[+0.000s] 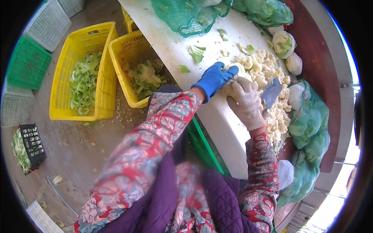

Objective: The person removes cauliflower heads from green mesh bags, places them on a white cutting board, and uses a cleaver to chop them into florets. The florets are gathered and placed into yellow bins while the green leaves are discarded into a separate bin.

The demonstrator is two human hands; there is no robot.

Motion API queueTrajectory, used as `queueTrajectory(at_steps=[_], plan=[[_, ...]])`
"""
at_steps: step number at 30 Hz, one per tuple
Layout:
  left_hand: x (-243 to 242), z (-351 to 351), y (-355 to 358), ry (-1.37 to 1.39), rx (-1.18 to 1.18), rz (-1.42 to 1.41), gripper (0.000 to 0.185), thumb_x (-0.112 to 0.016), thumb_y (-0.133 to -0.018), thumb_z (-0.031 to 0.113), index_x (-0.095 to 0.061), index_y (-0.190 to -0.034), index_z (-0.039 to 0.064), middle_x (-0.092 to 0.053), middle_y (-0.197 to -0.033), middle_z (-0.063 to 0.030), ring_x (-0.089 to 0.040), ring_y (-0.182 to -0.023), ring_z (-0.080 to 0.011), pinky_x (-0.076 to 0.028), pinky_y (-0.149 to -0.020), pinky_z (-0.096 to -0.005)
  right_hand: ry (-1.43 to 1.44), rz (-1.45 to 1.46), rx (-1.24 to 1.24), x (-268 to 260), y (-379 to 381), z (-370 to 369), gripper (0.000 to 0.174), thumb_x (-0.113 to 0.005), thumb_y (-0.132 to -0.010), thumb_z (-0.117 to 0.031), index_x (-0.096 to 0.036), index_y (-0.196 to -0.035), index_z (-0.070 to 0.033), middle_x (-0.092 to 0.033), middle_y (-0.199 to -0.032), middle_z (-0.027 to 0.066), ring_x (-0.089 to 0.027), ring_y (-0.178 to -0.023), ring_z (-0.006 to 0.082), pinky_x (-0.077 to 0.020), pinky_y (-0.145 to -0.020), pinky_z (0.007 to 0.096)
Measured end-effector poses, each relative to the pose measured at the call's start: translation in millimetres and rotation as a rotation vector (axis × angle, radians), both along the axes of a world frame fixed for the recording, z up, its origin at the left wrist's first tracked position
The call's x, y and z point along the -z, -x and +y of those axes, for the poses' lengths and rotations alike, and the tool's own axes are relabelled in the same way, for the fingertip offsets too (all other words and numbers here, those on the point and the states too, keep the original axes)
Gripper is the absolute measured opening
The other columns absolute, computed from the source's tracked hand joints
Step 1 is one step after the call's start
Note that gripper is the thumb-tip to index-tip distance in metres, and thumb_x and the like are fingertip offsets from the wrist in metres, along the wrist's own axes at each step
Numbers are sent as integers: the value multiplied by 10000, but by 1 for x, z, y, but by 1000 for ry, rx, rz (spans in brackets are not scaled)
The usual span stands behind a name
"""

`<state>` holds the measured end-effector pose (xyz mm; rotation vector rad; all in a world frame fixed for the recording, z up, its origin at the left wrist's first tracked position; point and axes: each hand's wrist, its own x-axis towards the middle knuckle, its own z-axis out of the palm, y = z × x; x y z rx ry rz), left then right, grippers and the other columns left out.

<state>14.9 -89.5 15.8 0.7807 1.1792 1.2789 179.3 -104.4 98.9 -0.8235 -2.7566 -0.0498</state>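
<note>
My left hand (215, 78), in a blue knit glove, grips a piece of cauliflower (239, 69) over the white tabletop (169, 43). Close beside it, my right hand (244, 100) wears a soiled pale work glove. A cleaver with a broad grey blade (271, 92) juts out on the right of that hand, its handle mostly hidden by the palm. The thumb and fingers of the right hand also touch the cauliflower. Under and around the blade lies a heap of cut cauliflower florets (274, 122). A leaf scrap (197, 53) lies beyond my left hand.
Green mesh bags of cauliflower (310, 125) line the right side, with net-wrapped heads (293, 63) farther up. A loose green net (189, 17) lies at the table's far end. Left of the table stand yellow crates (106, 75) holding trimmings. A green crate (28, 62) is farther left.
</note>
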Motion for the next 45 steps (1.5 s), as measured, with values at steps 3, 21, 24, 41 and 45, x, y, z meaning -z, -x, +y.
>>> queueTrajectory(at_steps=[3,21,24,41,45], plan=[[3,1,-2,12,-16,0,863,-788,-815,574,-506,-1358,-34,-640,-1124,-151,-620,-960,-173,-538,-797,-314,-63,-19,-82,1,-2,9,416,-771,-727,-100,-632,-1118,-80,-600,-1190,150,-593,-1100,393,-513,-913,478],[-1,-6,2,-7,11,86,857,-756,-820,608,-526,-1336,-37,-634,-1144,-164,-604,-1002,-196,-524,-855,-342,-134,258,-99,30,3,3,293,-742,-687,-18,-649,-961,-67,-599,-1142,172,-589,-1051,398,-494,-894,483],[-1,-4,0,-1,10,117,876,-756,-817,613,-516,-1345,-43,-630,-1170,-171,-602,-1028,-200,-521,-875,-338,-64,365,-39,31,0,3,255,-730,-709,-19,-637,-943,-63,-618,-1104,167,-596,-1036,387,-496,-897,469],[12,-7,-26,-214,-54,-9,1223,-916,-764,340,-88,-1563,-74,-525,-1395,-232,-545,-1255,-261,-483,-1043,-348,1291,1507,589,26,-14,47,441,-630,-953,16,-457,-1356,68,-682,-1047,123,-699,-886,214,-622,-760,316],[15,-11,-25,-157,-101,119,1229,-901,-759,393,-106,-1576,-67,-482,-1444,-250,-496,-1311,-282,-425,-1098,-365,767,1696,312,-19,18,35,326,-577,-972,26,-465,-1278,33,-673,-1086,165,-709,-923,251,-643,-868,416]])
